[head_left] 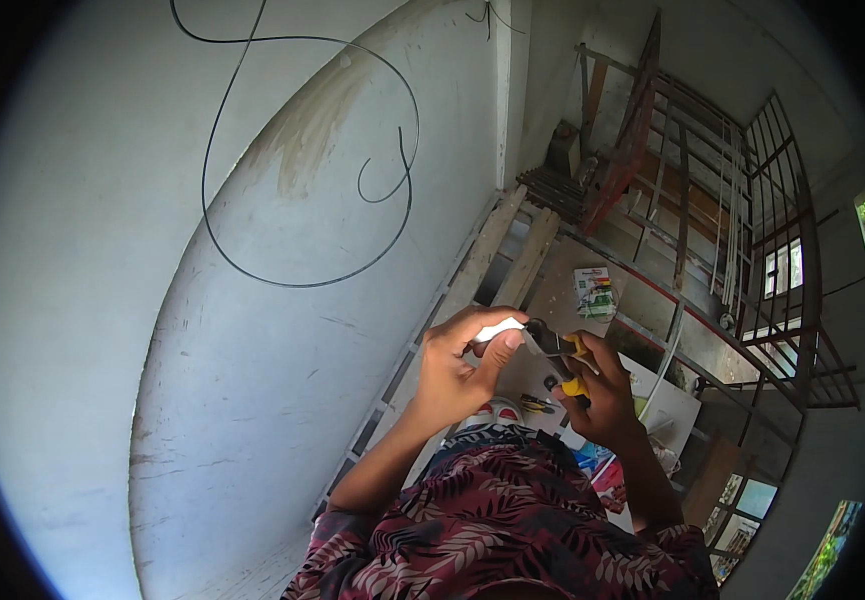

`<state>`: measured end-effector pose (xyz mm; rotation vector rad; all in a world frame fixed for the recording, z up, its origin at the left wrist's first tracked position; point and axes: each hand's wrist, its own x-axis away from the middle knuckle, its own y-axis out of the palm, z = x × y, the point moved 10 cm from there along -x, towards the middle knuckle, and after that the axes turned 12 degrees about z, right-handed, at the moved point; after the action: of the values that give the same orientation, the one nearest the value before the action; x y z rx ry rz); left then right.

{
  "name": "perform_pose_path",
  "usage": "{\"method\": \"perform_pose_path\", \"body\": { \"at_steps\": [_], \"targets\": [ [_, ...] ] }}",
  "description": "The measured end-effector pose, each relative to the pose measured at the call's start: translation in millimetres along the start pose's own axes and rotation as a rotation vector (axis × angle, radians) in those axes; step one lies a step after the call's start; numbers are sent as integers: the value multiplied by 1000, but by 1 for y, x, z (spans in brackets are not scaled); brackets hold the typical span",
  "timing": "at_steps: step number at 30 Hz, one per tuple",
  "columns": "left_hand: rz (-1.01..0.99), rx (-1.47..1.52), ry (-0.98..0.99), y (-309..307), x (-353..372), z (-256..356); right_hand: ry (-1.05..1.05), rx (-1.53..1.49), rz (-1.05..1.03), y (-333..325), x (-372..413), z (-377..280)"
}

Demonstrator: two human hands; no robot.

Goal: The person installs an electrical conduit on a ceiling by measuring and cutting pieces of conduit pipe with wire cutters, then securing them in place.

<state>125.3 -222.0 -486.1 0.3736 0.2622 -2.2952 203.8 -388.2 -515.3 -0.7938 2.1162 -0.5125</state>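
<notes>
Steadiness likely mattering most: left hand (453, 370) pinching white piece (499, 329) just left of yellow-handled tool (575, 386); right hand (608, 392) wrapping round tool's spread handles. Gentle, even squeezing probably giving best control, left thumb (501, 352) needing clearance from tool's head. White piece looking bright, narrow, partly finger-covered; full outline not showing.

Maroon shirt (523, 530), and it's a busy one, pale feathery fronds and dark leaves crowding right across the cloth! Short sleeves (685, 552) carry that same print, the left hand (461, 365) and right hand (603, 395) both bare, while below comes a dark, bluish patterned lower garment (493, 435) and footwear (505, 411) showing white and red!
</notes>
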Motion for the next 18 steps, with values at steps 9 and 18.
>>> {"method": "perform_pose_path", "body": {
  "at_steps": [9,18],
  "targets": [
    [-11,-14,33,0,-3,2,76,-55,-18,6,5,6],
    [-46,28,-10,3,0,-7,17,15,6,0,-3,0]
  ]
}}
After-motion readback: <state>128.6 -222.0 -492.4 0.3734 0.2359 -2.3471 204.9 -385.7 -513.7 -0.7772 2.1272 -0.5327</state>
